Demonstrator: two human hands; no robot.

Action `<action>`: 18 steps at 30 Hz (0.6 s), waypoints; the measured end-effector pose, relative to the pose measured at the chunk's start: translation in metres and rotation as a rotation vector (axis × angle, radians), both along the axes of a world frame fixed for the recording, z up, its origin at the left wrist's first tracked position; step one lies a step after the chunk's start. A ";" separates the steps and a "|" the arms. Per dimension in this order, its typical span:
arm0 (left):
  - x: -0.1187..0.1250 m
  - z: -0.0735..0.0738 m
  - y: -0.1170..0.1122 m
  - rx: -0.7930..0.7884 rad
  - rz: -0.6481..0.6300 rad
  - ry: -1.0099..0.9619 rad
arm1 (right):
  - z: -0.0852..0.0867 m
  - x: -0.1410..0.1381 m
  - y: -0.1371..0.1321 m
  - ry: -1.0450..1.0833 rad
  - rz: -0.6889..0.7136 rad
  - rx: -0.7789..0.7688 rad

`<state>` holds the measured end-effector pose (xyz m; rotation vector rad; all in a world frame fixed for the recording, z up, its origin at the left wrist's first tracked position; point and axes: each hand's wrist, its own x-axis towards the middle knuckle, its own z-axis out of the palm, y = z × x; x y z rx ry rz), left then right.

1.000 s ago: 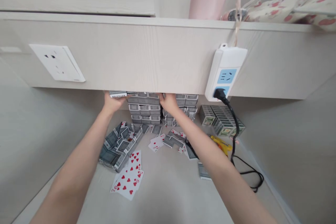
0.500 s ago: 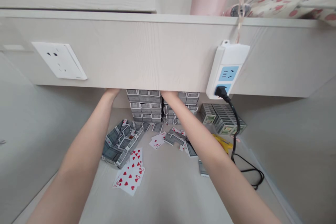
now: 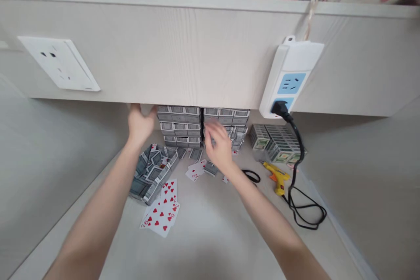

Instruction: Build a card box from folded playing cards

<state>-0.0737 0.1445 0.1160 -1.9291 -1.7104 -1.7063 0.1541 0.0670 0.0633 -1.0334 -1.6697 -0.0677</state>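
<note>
Two stacks of boxy blocks made from folded playing cards stand side by side at the back, a left stack (image 3: 182, 127) and a right stack (image 3: 226, 116). My left hand (image 3: 140, 126) is raised at the left stack's outer side, thumb apart from the fingers; the shelf edge hides its fingertips. Slightly blurred, my right hand (image 3: 219, 145) is in front of the right stack, fingers loosely curved and nothing visible in them. Below my left hand sits an open tray of folded cards (image 3: 154, 175). Loose heart cards (image 3: 164, 212) lie in front of it.
A light wooden panel (image 3: 183, 57) overhangs the stacks. From it hangs a white power strip (image 3: 292, 78) with a black plug. A yellow glue gun (image 3: 278, 178), black-handled scissors (image 3: 252, 176) and green-and-grey card blocks (image 3: 282, 142) are on the right.
Both hands have come down from behind the panel into view. My right hand has dropped in front of the right stack. The view has shifted slightly, and the glue gun is uncovered.
</note>
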 end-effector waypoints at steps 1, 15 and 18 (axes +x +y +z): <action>0.005 -0.014 -0.022 0.008 0.024 0.019 | -0.022 0.006 -0.020 0.011 0.026 -0.020; 0.061 -0.187 -0.242 -0.522 -0.025 0.711 | -0.162 0.099 -0.091 -0.188 -0.386 -0.410; 0.070 -0.185 -0.243 -0.552 -0.120 0.751 | -0.167 0.105 -0.087 -0.213 -0.421 -0.471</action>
